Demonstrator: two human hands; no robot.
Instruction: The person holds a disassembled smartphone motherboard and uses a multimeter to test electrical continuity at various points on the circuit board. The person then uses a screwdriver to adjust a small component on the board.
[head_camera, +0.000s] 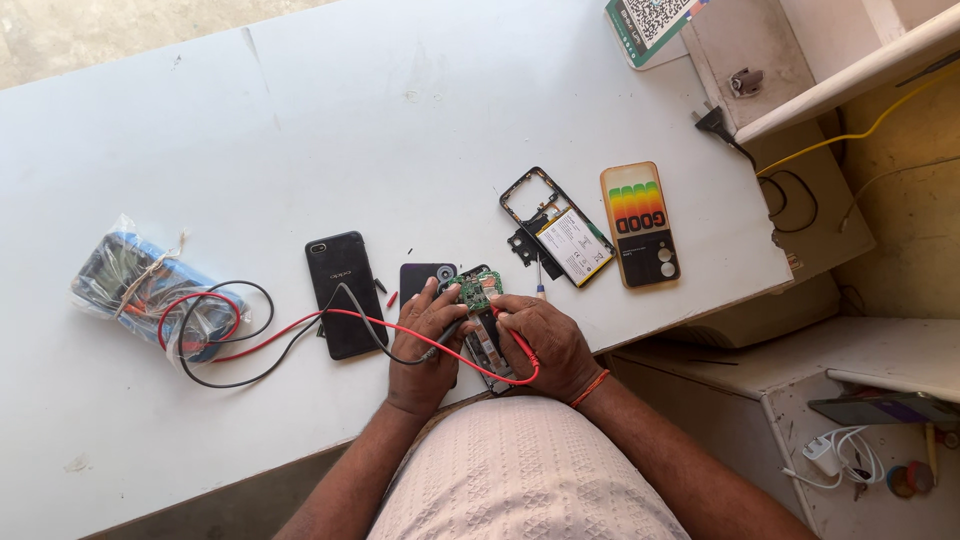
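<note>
Seen from the head camera, the person sits at a white table (300, 130) with an opened phone (485, 330) lying near its front edge, its back cover off and a green circuit board (478, 289) exposed at the far end. The left hand (425, 345) is closed around the black probe (440, 345), whose black lead (250, 355) loops away to the left; the tip sits at or just beside the circuit board, though whether it actually touches a contact is too small to tell. The right hand (545, 345) is closed around the red probe (515, 335), pinched like a pen with its tip pointed at the phone's body below the board, and its red lead (300, 325) runs leftward across the table. Both leads end at a multimeter wrapped in a clear plastic bag (140, 290), well apart from the hands on the left.

Just left of the hands lies a black phone back cover (343, 293), with a small dark camera-module cover (425, 275) between it and the opened phone. To the right sit a bare phone frame with its battery (560, 228), a small screwdriver (540, 280) beside it, and a colourful phone case (640, 223).

The step in hand looks like probing test points on the board. The next move calls for steady tips on tiny contacts and a glance to the meter, whose display is hidden under the bag.
</note>
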